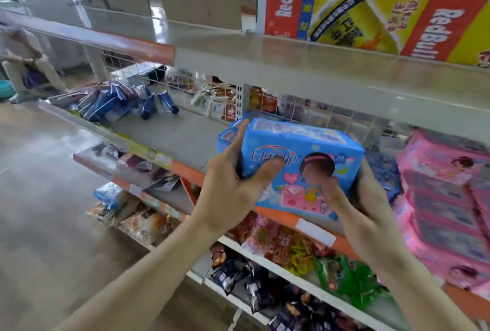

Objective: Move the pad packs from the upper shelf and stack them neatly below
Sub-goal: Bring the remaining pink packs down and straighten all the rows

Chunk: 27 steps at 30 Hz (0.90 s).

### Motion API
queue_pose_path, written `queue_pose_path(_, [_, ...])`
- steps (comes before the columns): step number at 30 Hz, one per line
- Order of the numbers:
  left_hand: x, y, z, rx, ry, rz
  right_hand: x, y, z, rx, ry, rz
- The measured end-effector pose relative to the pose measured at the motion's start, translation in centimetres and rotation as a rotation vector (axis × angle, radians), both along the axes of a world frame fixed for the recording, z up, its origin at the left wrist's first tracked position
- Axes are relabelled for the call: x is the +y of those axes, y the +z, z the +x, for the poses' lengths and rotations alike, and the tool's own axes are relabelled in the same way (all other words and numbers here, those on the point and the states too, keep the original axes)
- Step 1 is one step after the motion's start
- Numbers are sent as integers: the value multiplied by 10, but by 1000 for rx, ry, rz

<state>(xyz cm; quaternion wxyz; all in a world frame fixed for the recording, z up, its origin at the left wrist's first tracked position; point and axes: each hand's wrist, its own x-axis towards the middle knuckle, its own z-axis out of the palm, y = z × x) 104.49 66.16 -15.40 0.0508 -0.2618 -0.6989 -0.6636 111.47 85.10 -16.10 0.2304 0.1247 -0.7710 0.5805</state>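
We held the blue pad pack (297, 169) w/ both hands, left hand (233, 187) gripping its left end, right hand (360, 203) its right, just above the shelf's orange front edge (267, 212), bare shelf (180, 134) to the left, pink pad packs (440, 198) stacked near on the right.

left hand (233, 187): thumb forward, fingers curled, gripping | right hand (363, 206): gripping, fingers hidden | both forearms extended
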Motion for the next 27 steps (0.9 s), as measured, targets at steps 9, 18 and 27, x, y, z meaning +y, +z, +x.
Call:
queue_pose_path(9, [-31,-64,-62,-175,-18,-161,-21,-52,-41,-275,-136,68])
queue_pose_path(18, [-20,-109,-97,-286,35,-309,-3,-107,-90,-476,-148,94])
queue_pose_path(27, [-29,-115,-134,-274,36,-389,-15,-122,-123,-488,-132,90])
